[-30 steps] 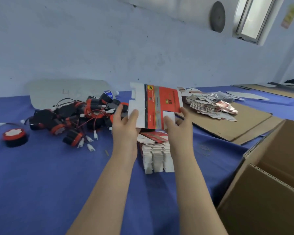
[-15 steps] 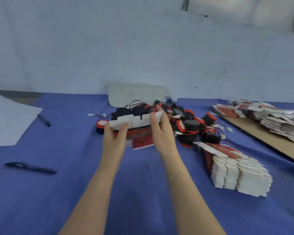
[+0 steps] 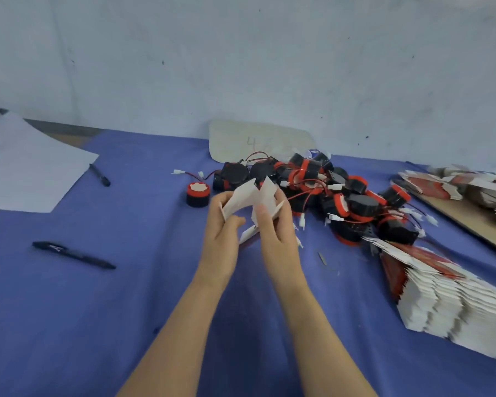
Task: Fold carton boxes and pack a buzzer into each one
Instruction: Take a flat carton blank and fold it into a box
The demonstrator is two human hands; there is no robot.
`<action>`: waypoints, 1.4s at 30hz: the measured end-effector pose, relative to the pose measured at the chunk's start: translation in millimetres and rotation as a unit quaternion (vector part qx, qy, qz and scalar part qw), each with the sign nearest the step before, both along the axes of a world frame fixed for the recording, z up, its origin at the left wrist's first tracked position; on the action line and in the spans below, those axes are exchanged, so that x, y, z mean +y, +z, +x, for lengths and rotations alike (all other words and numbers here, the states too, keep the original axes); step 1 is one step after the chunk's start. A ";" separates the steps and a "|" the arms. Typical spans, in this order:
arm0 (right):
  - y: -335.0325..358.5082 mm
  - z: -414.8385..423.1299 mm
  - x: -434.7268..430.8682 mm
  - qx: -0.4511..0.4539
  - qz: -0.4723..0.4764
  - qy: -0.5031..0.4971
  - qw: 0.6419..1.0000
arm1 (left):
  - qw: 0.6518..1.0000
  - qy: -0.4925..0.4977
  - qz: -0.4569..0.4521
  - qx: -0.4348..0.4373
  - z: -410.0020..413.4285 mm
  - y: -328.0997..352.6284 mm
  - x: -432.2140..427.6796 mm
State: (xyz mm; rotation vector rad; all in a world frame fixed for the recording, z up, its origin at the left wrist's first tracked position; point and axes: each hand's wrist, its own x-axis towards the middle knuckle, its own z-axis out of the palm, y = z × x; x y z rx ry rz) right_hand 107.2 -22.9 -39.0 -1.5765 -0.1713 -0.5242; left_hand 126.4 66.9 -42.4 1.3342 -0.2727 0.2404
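Both my hands hold one small carton box (image 3: 251, 196) above the blue table (image 3: 126, 296); its white flaps stick up and outward, partly folded. My left hand (image 3: 222, 227) grips its left side and my right hand (image 3: 272, 224) pinches its right side. Behind them lies a pile of black and red buzzers (image 3: 327, 193) with red wires and white plugs. A single buzzer (image 3: 198, 193) stands apart, just left of the pile. A thick stack of flat carton blanks (image 3: 447, 299) lies at the right.
Two black pens (image 3: 72, 255) (image 3: 99, 174) lie on the left, near a white sheet of paper (image 3: 26, 167). A pale rounded board (image 3: 258, 141) leans against the wall. More flat cartons (image 3: 470, 184) sit on brown cardboard (image 3: 464, 216) at far right.
The flat carton went from held up, printed side showing, to lowered in front of the buzzer pile with its flaps bent up. The view swung left and nearer to the table.
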 end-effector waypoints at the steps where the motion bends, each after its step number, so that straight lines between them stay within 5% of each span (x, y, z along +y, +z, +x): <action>1: -0.8 -2.2 -1.4 -0.005 -0.010 0.021 1.000 | 1.000 -0.003 -0.009 -0.001 -0.8 0.7 1.0; 6: 3.2 -6.7 -12.1 0.025 -0.049 0.034 0.998 | 0.996 -0.006 -0.070 0.047 0.4 4.2 8.4; 13: -10.3 3.6 -15.0 0.095 0.022 -0.089 0.991 | 0.998 -0.004 0.047 -0.043 -13.0 3.5 -7.9; 17: -14.1 7.2 -14.2 0.105 0.065 -0.124 0.985 | 0.996 0.012 0.080 -0.023 -9.0 -7.0 -13.2; 22: -15.8 7.1 -12.2 0.112 0.106 -0.138 0.978 | 0.993 -0.003 0.115 -0.015 -10.8 -9.3 -17.2; 27: -17.4 8.4 -14.0 0.119 0.126 -0.137 0.975 | 0.996 -0.084 0.013 0.022 -11.9 -2.5 -16.5; 32: -19.7 10.5 -16.6 0.135 0.131 -0.124 0.974 | 0.989 -0.063 0.133 -0.011 -9.8 -10.3 -15.4; 42: -18.9 10.3 -20.2 0.167 0.165 -0.113 0.966 | 0.986 0.011 0.155 -0.059 -15.0 -14.5 -20.1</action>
